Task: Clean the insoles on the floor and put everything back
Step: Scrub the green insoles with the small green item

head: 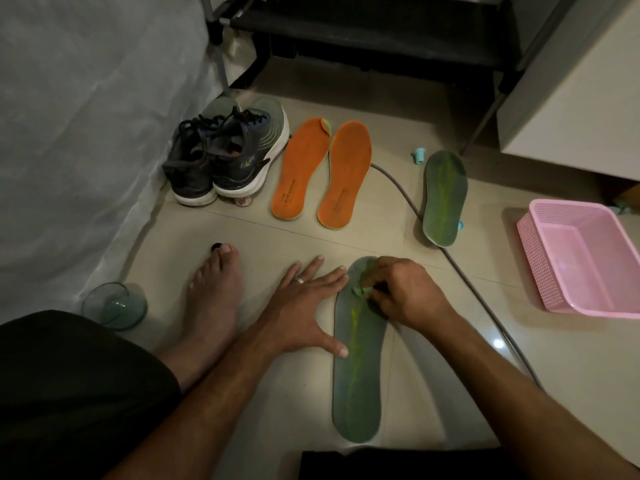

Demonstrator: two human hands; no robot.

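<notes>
Fingers of the right hand (398,292) are pinching a green cloth (362,290) onto the near insole (358,368); beside it, the left hand (304,313) is lying flat and spread, thumb on its edge.

A home, down on the tiled floor (450,341): running shoes (225,157) beside a dark shoe rack (381,36), a pink plastic basket (588,258), a bare foot (214,289) resting there.
</notes>
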